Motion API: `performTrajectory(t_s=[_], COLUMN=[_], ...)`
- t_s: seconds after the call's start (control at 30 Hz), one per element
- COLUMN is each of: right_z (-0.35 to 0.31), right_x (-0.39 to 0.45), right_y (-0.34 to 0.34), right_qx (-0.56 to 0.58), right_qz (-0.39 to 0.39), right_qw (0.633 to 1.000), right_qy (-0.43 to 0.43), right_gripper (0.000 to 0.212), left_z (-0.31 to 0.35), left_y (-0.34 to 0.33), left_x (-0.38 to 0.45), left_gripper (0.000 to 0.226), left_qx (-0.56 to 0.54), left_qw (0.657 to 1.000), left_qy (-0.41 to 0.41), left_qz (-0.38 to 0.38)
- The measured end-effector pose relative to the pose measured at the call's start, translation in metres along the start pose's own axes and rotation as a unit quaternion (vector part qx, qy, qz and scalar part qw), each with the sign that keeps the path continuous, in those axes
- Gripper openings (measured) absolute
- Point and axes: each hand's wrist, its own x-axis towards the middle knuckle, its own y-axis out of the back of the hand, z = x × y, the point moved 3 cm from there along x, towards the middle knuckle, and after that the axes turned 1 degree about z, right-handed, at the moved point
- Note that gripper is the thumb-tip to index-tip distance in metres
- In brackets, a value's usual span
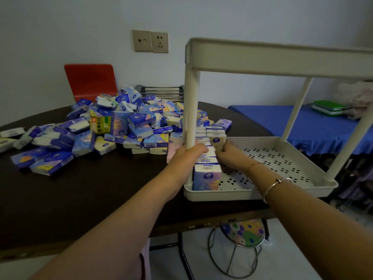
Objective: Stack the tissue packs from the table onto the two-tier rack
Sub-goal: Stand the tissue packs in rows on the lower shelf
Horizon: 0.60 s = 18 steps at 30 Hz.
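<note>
**Tissue packs going into the rack's bottom tier**

Both hands are down at the rack (pixel 260 57), which sits at the bench's (pixel 90 188) right edge. The left hand (pixel 186 153) reaches round the near-left post, fingers curled against a row of packs (pixel 205 172) standing upright along the lower tier's left side. The right hand (pixel 227 151) pinches one pack (pixel 217 140) at the far end of that row. From here the top tier's inside can't be seen. A big loose pile (pixel 121 126) of packs covers the bench's far left. Red chair (pixel 90 81) behind, blue bed (pixel 312 122) off right.
</note>
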Motion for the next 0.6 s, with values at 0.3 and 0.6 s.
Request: performTrajectory(t_s=[0.3,0.6], right_z=[0.003,-0.042], right_x=[-0.011,-0.122], right_y=[0.013,0.061], right_qx=[0.073,0.084], right_qz=[-0.022,0.119], right_qw=[0.997,0.985], right_qy=[-0.034,0.096], right_gripper=[0.03,0.027], left_z=[0.006,0.018], left_y=[-0.003,0.011], left_x=[-0.008,-0.044], left_gripper=[0.016,0.031], left_qx=[0.034,0.117], left_qw=[0.998,0.984], left_qy=[-0.052,-0.122], left_qz=[-0.008,-0.06])
